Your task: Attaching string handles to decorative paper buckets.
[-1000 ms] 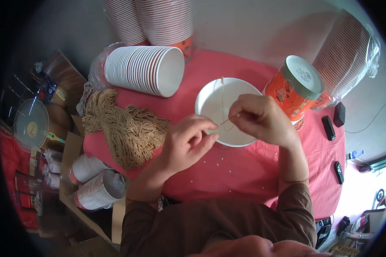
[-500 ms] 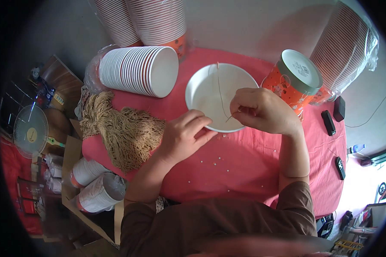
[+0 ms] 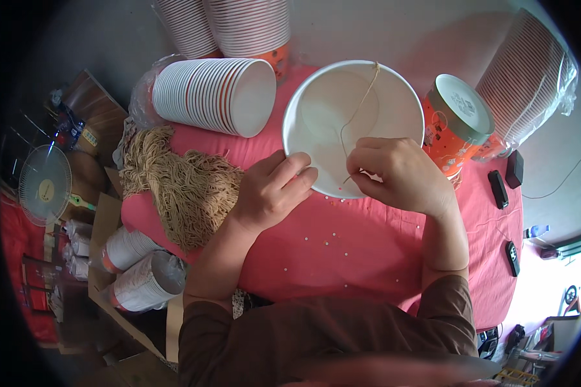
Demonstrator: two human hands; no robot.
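A white paper bowl (image 3: 329, 109) is tipped up with its open mouth facing me, above the red tablecloth (image 3: 342, 251). My left hand (image 3: 271, 190) grips its near rim on the left. My right hand (image 3: 400, 174) pinches a thin tan string (image 3: 358, 109) at the near rim. The string runs across the inside of the bowl to the far rim.
A stack of white paper bowls (image 3: 206, 97) lies on its side at the left. A heap of tan string (image 3: 177, 184) sits beside it. An orange lidded bowl (image 3: 455, 122) stands at the right. More stacked bowls (image 3: 232, 26) stand behind, and black remotes (image 3: 503, 180) lie at the right.
The bowl has come up closer and tilted toward me. Both hands moved up with it, and the string now spans the bowl's inside.
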